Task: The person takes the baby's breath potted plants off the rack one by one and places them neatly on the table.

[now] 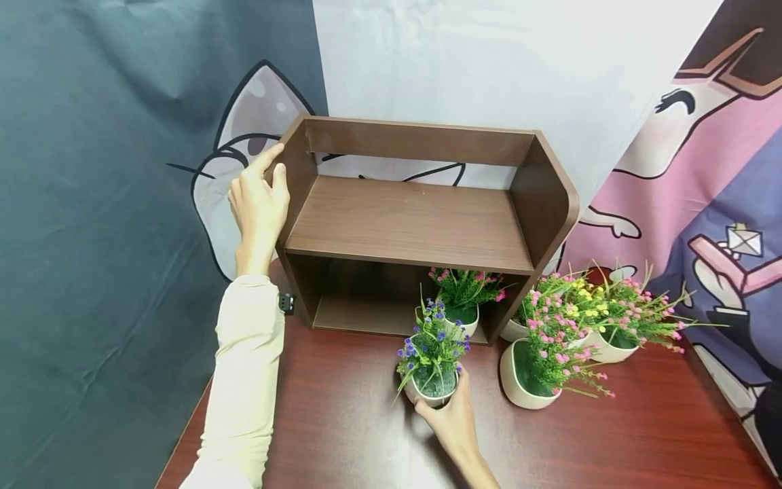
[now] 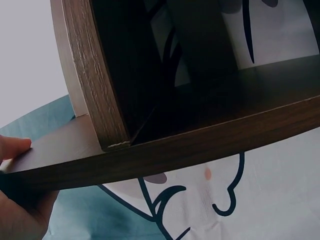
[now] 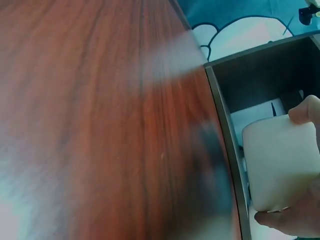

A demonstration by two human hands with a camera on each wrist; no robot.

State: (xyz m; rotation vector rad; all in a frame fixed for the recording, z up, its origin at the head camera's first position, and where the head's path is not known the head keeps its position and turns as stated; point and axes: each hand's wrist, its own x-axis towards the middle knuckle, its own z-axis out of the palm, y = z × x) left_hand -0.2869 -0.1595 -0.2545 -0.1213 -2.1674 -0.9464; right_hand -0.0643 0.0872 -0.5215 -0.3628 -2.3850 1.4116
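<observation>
My right hand (image 1: 453, 420) grips a small white pot of purple-flowered artificial plant (image 1: 432, 360), held in front of the lower compartment of a brown wooden shelf (image 1: 409, 221). In the right wrist view, thumb and fingers span the pale pot (image 3: 280, 165) from opposite sides. With my left hand (image 1: 259, 204) I hold the upper left side panel of the shelf. The left wrist view has the fingers and thumb on either face of that panel (image 2: 60, 147). Inside the lower compartment, toward its right, stands a pink-flowered potted plant (image 1: 467, 299), partly behind the purple one.
Right of the shelf, several potted plants with pink and yellow flowers stand close together; the nearest is a pink one in a white pot (image 1: 525, 380). A reddish-brown table (image 1: 342, 407) carries everything. Behind hangs a printed cloth (image 1: 427, 61).
</observation>
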